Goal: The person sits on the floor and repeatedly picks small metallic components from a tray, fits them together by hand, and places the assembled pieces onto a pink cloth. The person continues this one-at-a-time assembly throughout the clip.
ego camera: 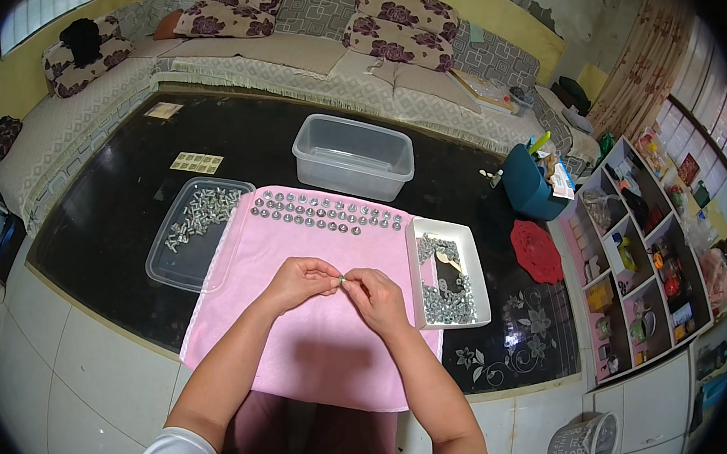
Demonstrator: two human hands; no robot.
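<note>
Above the pink towel [297,365], the fingertips of my left hand [303,284] and my right hand [375,298] meet on a small metal fastener [341,280]. My fingers cover most of it, so whether a nut is on it cannot be told. Beyond my hands, several metal fasteners [320,212] stand in three rows on the towel, the nearest row shorter. To the left, loose bolts [204,212] lie heaped in a clear plastic lid [166,267]. On the right, a white box [482,265] holds many small metal nuts [451,306] and a pale spoon-like scoop [446,259].
A clear plastic tub [352,173] sits behind the towel on the dark glossy table [107,228]. Farther right are a teal container [532,184] of mixed items and a red mat [536,251]. A cubby shelf [646,261] and a waste bin [584,440] stand off the table's right side.
</note>
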